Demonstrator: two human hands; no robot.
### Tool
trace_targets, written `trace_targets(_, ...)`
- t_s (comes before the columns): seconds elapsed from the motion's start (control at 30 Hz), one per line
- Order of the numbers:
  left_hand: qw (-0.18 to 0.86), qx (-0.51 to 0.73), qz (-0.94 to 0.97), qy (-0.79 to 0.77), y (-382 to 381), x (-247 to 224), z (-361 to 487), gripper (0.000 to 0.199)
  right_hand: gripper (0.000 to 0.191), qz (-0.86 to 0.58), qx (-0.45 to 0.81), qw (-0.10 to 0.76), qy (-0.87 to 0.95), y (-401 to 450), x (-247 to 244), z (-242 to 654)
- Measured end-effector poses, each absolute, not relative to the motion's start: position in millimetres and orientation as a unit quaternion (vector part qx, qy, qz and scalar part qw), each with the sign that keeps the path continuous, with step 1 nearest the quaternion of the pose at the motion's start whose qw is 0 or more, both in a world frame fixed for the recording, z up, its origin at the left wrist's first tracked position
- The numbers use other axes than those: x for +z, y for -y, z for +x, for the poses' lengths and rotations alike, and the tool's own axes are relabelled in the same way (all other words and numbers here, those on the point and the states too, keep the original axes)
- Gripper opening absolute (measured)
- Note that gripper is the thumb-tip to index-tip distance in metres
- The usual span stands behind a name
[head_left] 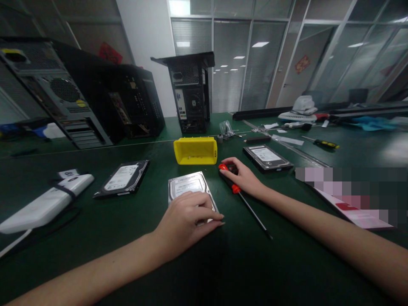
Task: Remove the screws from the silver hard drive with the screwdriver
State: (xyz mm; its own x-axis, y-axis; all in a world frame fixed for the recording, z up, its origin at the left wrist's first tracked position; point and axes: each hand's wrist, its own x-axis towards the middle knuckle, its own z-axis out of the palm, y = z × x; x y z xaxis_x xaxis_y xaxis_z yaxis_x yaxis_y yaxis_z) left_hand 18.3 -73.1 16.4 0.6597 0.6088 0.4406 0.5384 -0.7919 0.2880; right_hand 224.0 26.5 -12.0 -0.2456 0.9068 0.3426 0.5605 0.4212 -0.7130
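Observation:
My left hand rests over the near part of a silver hard drive, its fingers bent and its thumb and fingertips close together at the drive's right edge. Whatever lies between those fingertips is too small to make out. A red and black screwdriver lies slantwise on the green table, its metal tip toward me. Around its handle curl the fingers of my right hand. Just behind the silver drive stands a yellow bin with small bits inside.
Black hard drives lie at left and right. A white power strip is far left. Computer cases stand behind. A yellow-black screwdriver and a pink-white sheet are at right on the green table.

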Motion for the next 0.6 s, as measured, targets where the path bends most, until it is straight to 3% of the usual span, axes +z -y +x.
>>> trace_targets(0.2,0.215,0.257,0.860,-0.383,71,23,21,0.010,0.054,-0.548,0.200,0.308,0.751,-24,-8,228)
trace_targets(0.37,0.239,0.261,0.854,-0.380,71,23,19,0.010,0.060,-0.545,0.250,0.210,0.772,-21,8,242)
trace_targets(0.6,0.241,0.262,0.855,-0.377,71,24,19,0.010,0.069,-0.534,0.284,0.196,0.771,-12,23,246)
